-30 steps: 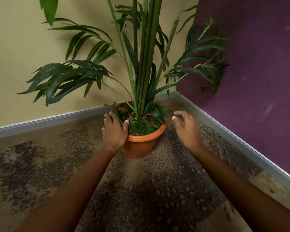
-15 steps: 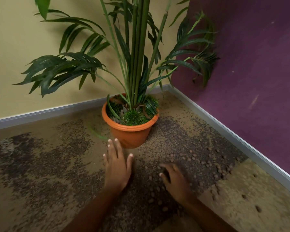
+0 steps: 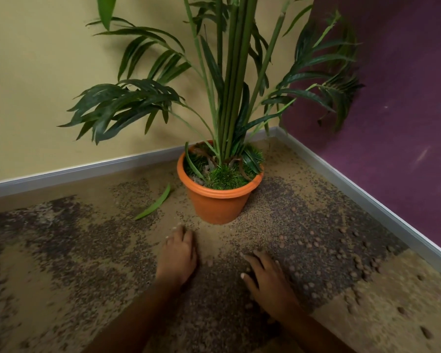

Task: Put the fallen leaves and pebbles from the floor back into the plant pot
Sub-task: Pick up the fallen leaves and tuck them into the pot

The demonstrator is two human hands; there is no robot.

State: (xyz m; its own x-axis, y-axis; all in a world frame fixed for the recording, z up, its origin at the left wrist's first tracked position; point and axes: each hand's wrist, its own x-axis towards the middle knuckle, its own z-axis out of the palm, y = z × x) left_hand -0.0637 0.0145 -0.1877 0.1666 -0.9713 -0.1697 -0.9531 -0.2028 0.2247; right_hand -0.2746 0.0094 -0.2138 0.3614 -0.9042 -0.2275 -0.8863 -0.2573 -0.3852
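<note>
Head cam, looking down into a corner. The pot [image 3: 218,200] is orange and sits upright on the floor [image 3: 61,250], close to where the yellow wall [image 3: 36,72] meets the purple wall [image 3: 405,98]. The plant [image 3: 233,85] goes straight up out of it, with fronds hanging out to both sides. There's a tuft of green grass [image 3: 223,178] at the front of the pot, just inside the rim.

One fallen leaf [image 3: 154,205] is lying flat on the floor, just left of the pot and not touching it. The pebbles [image 3: 316,242] are scattered over the dark patch of floor to the right of the pot and in front of it, well apart from it. A few more are closer to us, near our right wrist.

Our left hand [image 3: 177,256] is palm down on the floor right in front of the pot. Its fingers are stretched out toward the pot's base, and it's not gripping anything. Our right hand [image 3: 267,278] is also down on the floor, in front of the pot and a bit right. Its fingers are spread and loosely bent over the dark patch, with pebbles just beside it. It's a bit blurry, and we can't see anything pinched in it.
</note>
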